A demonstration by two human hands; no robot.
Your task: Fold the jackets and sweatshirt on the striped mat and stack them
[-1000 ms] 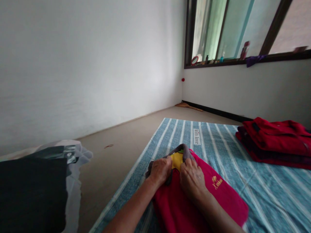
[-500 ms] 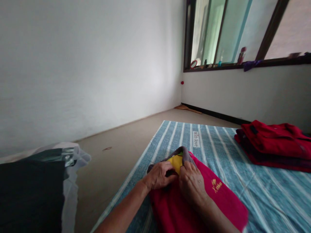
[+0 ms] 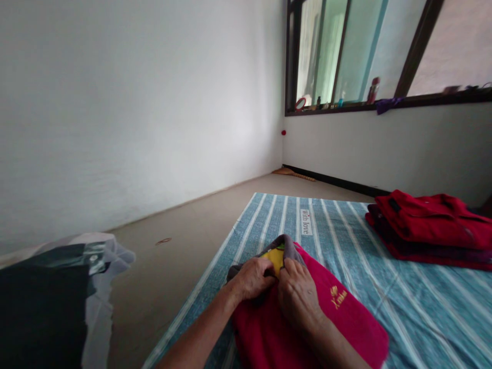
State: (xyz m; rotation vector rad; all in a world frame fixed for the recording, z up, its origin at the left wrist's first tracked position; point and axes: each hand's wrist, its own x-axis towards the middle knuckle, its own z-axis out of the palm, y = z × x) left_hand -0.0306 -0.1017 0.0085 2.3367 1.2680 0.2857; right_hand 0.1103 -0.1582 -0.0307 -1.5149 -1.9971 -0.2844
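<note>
A folded crimson garment [image 3: 346, 320] with gold embroidery lies on the blue-and-white striped cloth [image 3: 215, 279]. Its grey collar [image 3: 285, 242] stands up at the far end, and a yellow patch [image 3: 275, 259] shows inside the neck. My left hand [image 3: 254, 279] is closed at the left side of the neck opening, fingers curled inward. Close beside it, my right hand [image 3: 298, 289] grips the garment's front just below the collar, knuckles up. The fingertips of both hands are partly hidden, near each other at the neck.
A stack of folded red and dark clothes [image 3: 430, 220] sits at the right. Black material with clear plastic [image 3: 100, 287] is at the lower left. A thin loop [image 3: 163, 241] lies on the floor. Bottles and a mirror [image 3: 300, 103] line the window sill.
The view has shifted slightly, so the surroundings appear a little further left. Both hands stay at the garment's neck, with only small finger movement.
</note>
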